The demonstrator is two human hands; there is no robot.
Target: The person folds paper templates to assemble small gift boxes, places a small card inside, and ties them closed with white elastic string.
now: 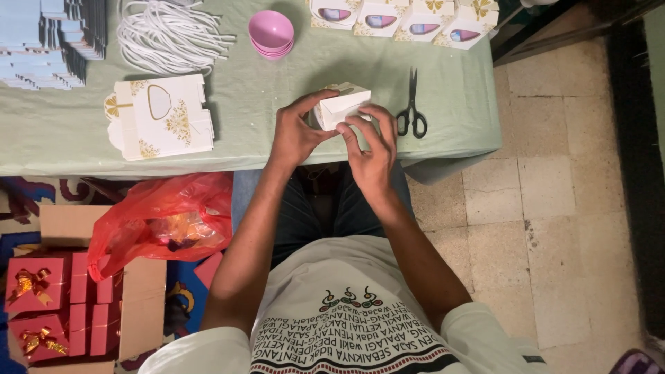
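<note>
Both hands meet at the near edge of the table (242, 149), which wears a pale green cloth, and between them sits a small white box (339, 105) with gold trim on its upper corner. The left hand (296, 135) grips the box from its 9 o'clock side, thumb curled along the near face and fingers over the top. The right hand (374, 149) closes on it from 5 o'clock, fingertips pressing a folded flap; whether that flap is tucked in fully is hard to tell from here.

Just beside the box at 3 o'clock lie black-handled scissors (411, 107), blades pointing away from the person. At 9 o'clock, well apart, a stack of flat unfolded box blanks (161, 118) lies on the cloth, white with gold ornament and an oval cut-out. Beyond it at 11 o'clock is a bundle of white cords (170, 34), and farther left a pile of light blue cards (48, 41). At 12 o'clock stands a nest of pink bowls (271, 33). A row of finished boxes (405, 19), white and gold with tinted oval windows, lines the far edge at 1 o'clock.

On the floor at 8 o'clock lies a red plastic bag (163, 221), with red gift boxes (34, 308) bearing gold bows near it.
</note>
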